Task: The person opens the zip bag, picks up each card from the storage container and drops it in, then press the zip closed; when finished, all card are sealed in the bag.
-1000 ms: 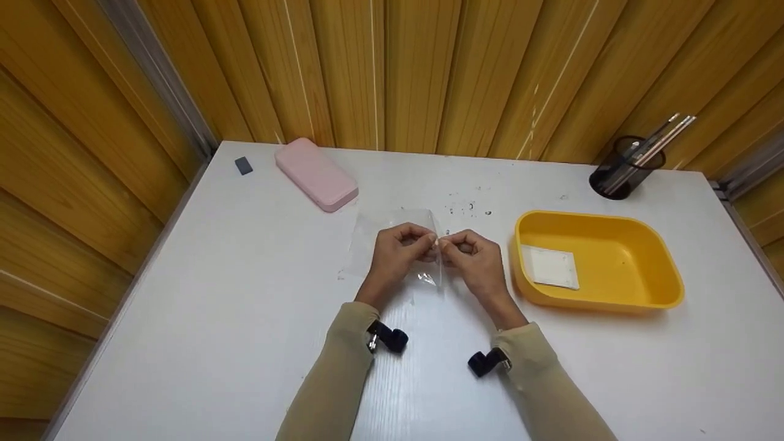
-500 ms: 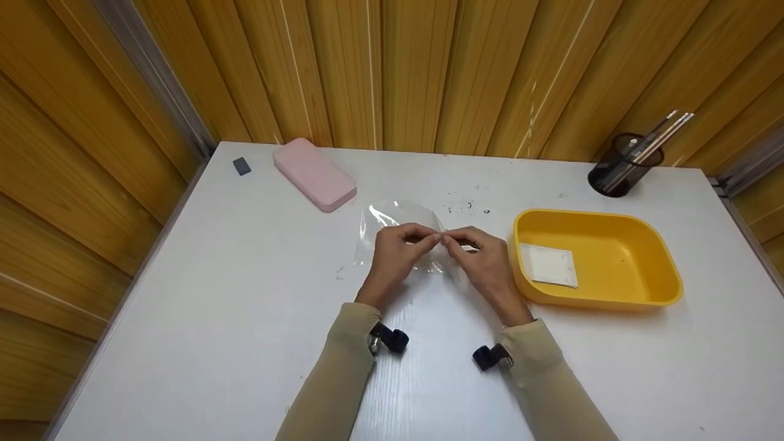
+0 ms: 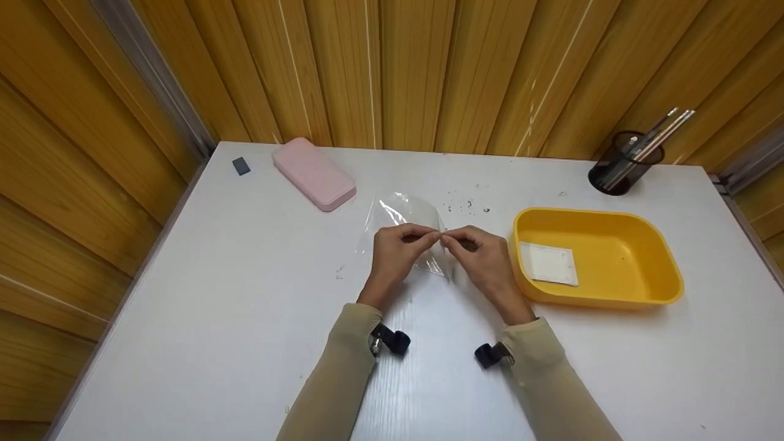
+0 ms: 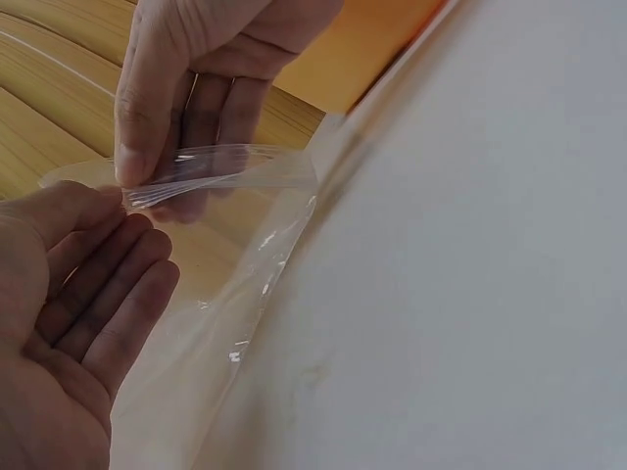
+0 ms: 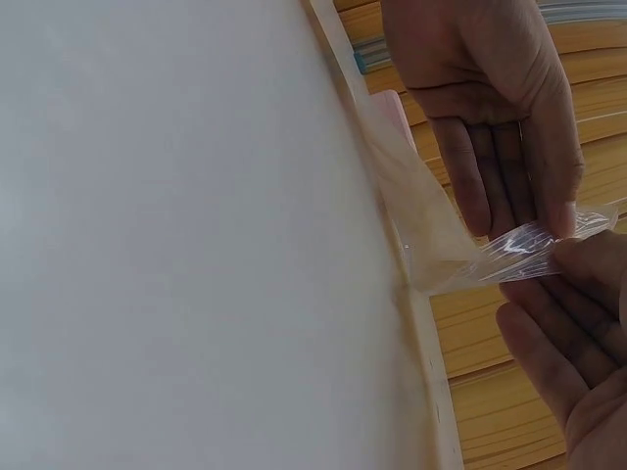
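I work over one white table point(image 3: 202, 318). On it, to my right, sits one yellow tub point(image 3: 643, 242) holding one white square point(image 3: 549, 264). At the far left lies one pink case point(image 3: 313, 173) with one small dark block point(image 3: 241, 166) beside it, and at the far right stands one black cup point(image 3: 618, 165) of thin rods.

Between my two hands, just above the middle of the table, I hold one clear plastic bag point(image 3: 401, 214) by its near edge. My left hand point(image 3: 395, 254) has thumb and forefinger pressed together on that edge, the other fingers point(image 4: 108, 304) loosely bent and touching nothing. My right hand point(image 3: 481, 257) pinches the same edge just beside it, thumb against curled fingers point(image 5: 500, 166). The fingertips of both hands nearly meet, and the bag hangs with its far end on the table.
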A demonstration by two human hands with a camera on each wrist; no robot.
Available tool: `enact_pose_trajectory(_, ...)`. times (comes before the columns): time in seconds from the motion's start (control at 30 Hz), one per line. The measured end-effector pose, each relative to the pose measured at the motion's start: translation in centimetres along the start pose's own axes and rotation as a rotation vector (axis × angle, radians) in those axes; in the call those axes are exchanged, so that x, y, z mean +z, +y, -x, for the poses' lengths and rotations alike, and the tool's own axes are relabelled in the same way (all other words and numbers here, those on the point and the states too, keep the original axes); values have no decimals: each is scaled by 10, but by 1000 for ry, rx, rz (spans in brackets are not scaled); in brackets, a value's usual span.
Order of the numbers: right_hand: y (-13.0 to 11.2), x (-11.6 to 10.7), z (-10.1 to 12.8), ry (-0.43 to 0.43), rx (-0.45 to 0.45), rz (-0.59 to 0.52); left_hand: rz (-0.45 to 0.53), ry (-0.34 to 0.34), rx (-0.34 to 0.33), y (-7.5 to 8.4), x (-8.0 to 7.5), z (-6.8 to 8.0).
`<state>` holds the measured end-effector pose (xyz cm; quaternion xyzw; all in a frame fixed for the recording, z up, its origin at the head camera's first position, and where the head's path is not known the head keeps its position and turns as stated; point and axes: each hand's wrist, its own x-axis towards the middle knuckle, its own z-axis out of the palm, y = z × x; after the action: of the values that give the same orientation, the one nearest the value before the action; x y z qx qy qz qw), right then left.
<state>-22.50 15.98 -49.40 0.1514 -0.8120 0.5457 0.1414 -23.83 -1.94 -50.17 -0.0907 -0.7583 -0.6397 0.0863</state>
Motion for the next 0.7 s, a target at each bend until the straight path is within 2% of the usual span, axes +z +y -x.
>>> enact_pose_trajectory(0.3,-3,3,2,15,2,-24,24,10,8,1,2,1)
enact_pose_trajectory(0.57,-3,4,2,5,-27,12,120,-18,-45,1,0,1)
enact_pose_trajectory(0.7,-3,5,2,2,-38,23,84,-19,-35,0,-1,1)
